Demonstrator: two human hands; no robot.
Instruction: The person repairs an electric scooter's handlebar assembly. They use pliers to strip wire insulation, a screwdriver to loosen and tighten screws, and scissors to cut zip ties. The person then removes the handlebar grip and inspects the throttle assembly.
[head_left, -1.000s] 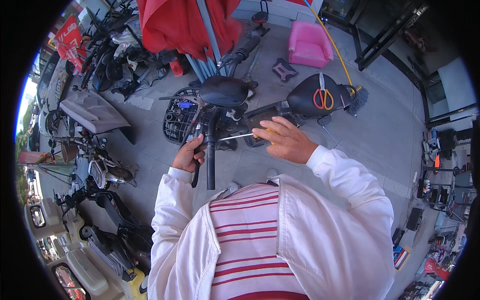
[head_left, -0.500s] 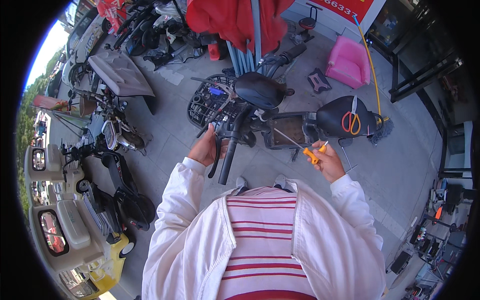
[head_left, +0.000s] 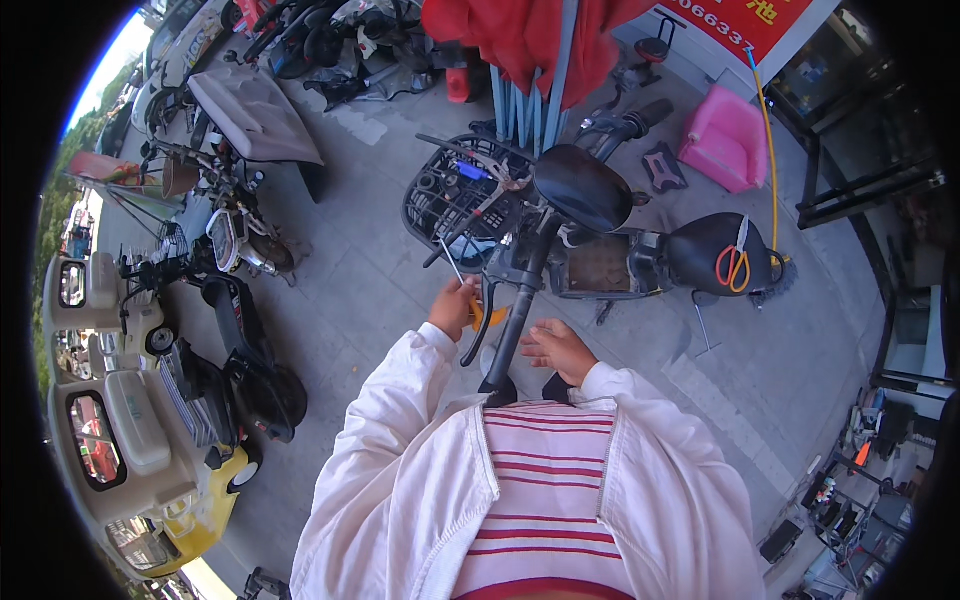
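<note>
My left hand [head_left: 453,308] is closed around an orange-handled screwdriver [head_left: 452,262], its shaft pointing up and away; orange handle shows on the hand's right side, partly behind the brake lever [head_left: 483,325]. Just right of the black handlebar grip [head_left: 514,330], my right hand [head_left: 558,350] has its fingers apart and holds nothing. Both belong to a black electric scooter. Beyond the handlebar are its front basket [head_left: 425,205], with small parts inside, and a black rounded headlamp or cover [head_left: 582,187]. Orange-handled scissors [head_left: 735,268] lie on the black seat [head_left: 695,250].
A folded red canopy [head_left: 540,40] on metal poles stands beyond the scooter. Farther right are a pink armchair [head_left: 728,140] and a yellow-handled mop [head_left: 772,180]. Parked scooters [head_left: 250,360] and a yellow-and-beige vehicle [head_left: 140,450] stand left; tools crowd a rack [head_left: 850,500] at lower right.
The screwdriver has passed from my right hand to my left. My right hand has moved left to beside the handlebar grip and opened. The whole view has shifted, with the scooter now farther right.
</note>
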